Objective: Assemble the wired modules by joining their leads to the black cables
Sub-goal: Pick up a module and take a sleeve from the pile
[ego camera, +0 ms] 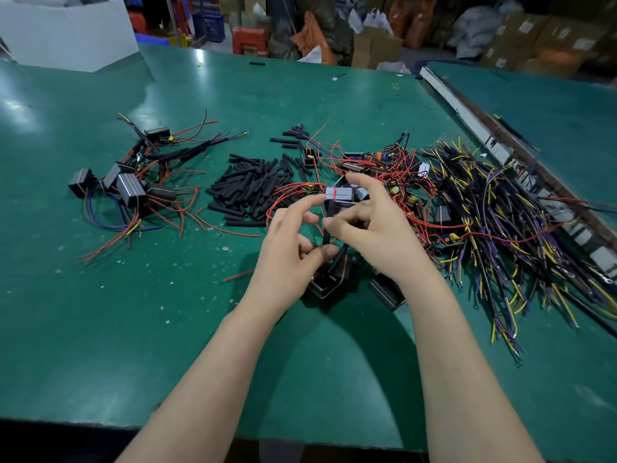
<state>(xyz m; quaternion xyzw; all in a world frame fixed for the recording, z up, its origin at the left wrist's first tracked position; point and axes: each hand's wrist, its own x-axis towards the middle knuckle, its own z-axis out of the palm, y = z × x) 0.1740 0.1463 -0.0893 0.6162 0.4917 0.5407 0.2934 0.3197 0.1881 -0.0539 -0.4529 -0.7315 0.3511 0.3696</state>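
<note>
Black cable (329, 233) between curled fingers (325, 252)

Partly hidden behind left hand (293, 248) and right hand (374, 228): black cable (329, 225), open black housing (329, 284).

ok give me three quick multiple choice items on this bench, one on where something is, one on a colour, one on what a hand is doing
1. The pile of black tubing pieces lies:
A. left of the hands
B. right of the hands
C. off the table

2. The table top is:
A. grey
B. green
C. white

3. The left hand:
A. lies flat
B. pinches a black cable
C. is out of view

Key: 1 A, the pile sits left of both hands; 2 B, the surface is green; 3 B, its thumb and fingers close on the cable.
</note>
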